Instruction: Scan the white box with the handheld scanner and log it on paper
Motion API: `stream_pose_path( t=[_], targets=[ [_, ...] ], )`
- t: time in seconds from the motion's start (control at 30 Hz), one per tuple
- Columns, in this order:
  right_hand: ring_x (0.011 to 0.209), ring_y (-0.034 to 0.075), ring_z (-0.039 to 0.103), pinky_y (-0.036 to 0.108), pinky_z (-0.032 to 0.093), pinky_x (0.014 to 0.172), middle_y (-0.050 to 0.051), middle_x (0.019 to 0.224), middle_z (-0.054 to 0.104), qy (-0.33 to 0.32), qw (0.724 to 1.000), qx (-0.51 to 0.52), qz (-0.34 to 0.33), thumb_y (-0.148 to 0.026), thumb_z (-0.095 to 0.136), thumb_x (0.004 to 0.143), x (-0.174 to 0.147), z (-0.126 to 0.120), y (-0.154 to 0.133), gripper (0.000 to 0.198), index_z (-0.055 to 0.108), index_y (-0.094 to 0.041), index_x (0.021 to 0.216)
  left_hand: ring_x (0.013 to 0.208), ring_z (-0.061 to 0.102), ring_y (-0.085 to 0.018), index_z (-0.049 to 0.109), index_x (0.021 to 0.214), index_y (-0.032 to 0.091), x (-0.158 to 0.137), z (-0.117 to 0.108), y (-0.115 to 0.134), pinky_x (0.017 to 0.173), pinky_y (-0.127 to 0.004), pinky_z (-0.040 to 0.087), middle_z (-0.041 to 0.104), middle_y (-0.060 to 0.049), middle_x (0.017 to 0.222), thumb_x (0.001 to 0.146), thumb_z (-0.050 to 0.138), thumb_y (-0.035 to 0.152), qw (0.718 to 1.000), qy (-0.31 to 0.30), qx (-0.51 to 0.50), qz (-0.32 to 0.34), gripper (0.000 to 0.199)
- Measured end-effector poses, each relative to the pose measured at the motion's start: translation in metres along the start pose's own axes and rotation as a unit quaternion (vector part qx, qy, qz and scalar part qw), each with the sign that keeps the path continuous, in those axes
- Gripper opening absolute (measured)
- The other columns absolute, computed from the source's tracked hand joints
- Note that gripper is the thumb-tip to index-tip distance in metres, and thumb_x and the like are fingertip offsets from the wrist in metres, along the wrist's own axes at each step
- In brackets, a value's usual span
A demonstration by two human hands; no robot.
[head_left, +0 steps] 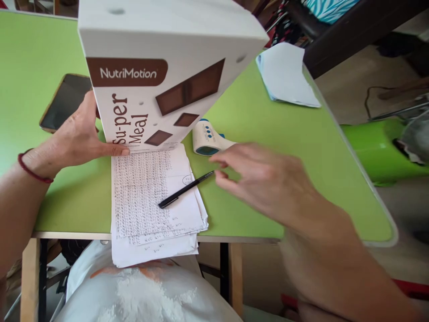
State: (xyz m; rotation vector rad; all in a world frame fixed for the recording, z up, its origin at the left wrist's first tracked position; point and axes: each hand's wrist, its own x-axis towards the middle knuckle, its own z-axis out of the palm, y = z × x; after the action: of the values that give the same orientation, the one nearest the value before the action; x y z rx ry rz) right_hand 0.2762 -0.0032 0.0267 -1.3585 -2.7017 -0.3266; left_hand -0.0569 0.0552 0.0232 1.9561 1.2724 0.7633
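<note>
My left hand (80,134) is closed on the lower left edge of a white NutriMotion box (134,103), with the thumb across its front. The box stands tilted over a stack of handwritten papers (144,192), hiding their top part. A black pen (184,190) lies slantwise on the sheets, its right end reaching past their edge. Just beyond that end is my right hand (261,179), slightly blurred, thumb and forefinger apart with nothing seen between them. Behind its fingertips lies a white and blue handheld infrared thermometer (205,136), partly covered by the hand.
A phone (67,100) lies behind my left hand on the green table (254,120). Folded white papers (286,74) rest near the right edge. Beyond the table is a bright green container (372,147). A white powdery patch (144,295) marks the clothing on my lap.
</note>
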Motion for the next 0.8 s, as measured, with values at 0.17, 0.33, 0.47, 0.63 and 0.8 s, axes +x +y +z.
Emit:
stream_pose_path(
  t=[0.17, 0.33, 0.47, 0.63, 0.8],
  targets=[
    [0.104, 0.035, 0.065, 0.043, 0.055, 0.076, 0.022, 0.118, 0.067, -0.101, 0.982, 0.029, 0.157, -0.023, 0.070, 0.077, 0.013, 0.009, 0.030, 0.060, 0.056, -0.010, 0.135, 0.135, 0.048, -0.030, 0.040, 0.144, 0.023, -0.003, 0.005, 0.009, 0.114, -0.043, 0.040, 0.057, -0.008, 0.139, 0.069, 0.083, 0.064, 0.997, 0.068, 0.019, 0.034, 0.096],
    [0.087, 0.025, 0.068, 0.037, 0.054, 0.074, 0.012, 0.106, 0.072, -0.129, 0.961, 0.148, 0.194, -0.020, 0.065, 0.077, 0.019, 0.034, 0.042, 0.048, 0.063, -0.019, 0.125, 0.124, 0.057, -0.031, 0.051, 0.132, 0.024, -0.005, 0.011, 0.005, 0.101, -0.045, 0.049, 0.061, -0.009, 0.132, 0.068, 0.085, 0.059, 0.993, 0.108, -0.017, 0.033, 0.081],
    [0.079, 0.023, 0.068, 0.036, 0.053, 0.069, 0.012, 0.099, 0.075, 0.009, 0.935, 0.228, 0.271, -0.016, 0.070, 0.068, 0.015, 0.035, 0.041, 0.043, 0.069, -0.017, 0.111, 0.124, 0.056, -0.032, 0.054, 0.129, 0.020, -0.011, 0.008, 0.015, 0.099, -0.044, 0.050, 0.064, -0.008, 0.129, 0.073, 0.083, 0.056, 0.994, 0.086, -0.059, 0.018, 0.074],
    [0.066, 0.019, 0.061, 0.036, 0.048, 0.058, 0.008, 0.082, 0.069, 0.305, 0.791, 0.432, 0.307, -0.016, 0.075, 0.064, 0.004, -0.001, 0.021, 0.028, 0.069, -0.020, 0.091, 0.101, 0.069, -0.031, 0.062, 0.113, 0.019, -0.020, -0.002, 0.038, 0.082, -0.040, 0.058, 0.073, -0.006, 0.109, 0.073, 0.086, 0.046, 0.987, -0.002, -0.160, -0.009, 0.053],
    [0.057, 0.019, 0.057, 0.032, 0.046, 0.046, 0.005, 0.067, 0.060, 0.202, 0.674, 0.687, 0.183, -0.032, 0.071, 0.078, -0.013, -0.031, -0.034, 0.024, 0.069, -0.026, 0.101, 0.101, 0.071, -0.030, 0.060, 0.126, 0.023, -0.027, -0.007, 0.044, 0.076, -0.034, 0.062, 0.072, -0.007, 0.115, 0.074, 0.086, 0.038, 0.970, -0.141, -0.193, -0.032, 0.060]
  ],
)
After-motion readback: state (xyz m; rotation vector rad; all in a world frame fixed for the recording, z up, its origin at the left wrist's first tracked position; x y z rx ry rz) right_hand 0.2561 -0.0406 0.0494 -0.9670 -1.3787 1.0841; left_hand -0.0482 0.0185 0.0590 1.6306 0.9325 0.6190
